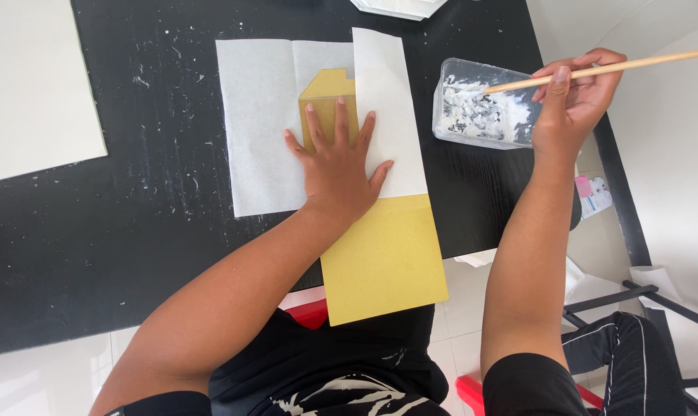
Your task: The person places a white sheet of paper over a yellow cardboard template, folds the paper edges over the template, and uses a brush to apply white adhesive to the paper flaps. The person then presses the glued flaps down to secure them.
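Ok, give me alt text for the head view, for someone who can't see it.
Seen from above, the left hand presses flat on a gold paper strip and white sheets on a black table. The right hand holds a thin wooden stick dipped into a clear plastic tub of white paste.

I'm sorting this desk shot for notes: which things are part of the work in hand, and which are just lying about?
In use:
left hand, flat on the gold paper and white sheets
right hand, holding a wooden stick
clear tub of white paste

Lying about:
large white sheet at far left
white tray at top edge
small printed packet beyond the table's right edge
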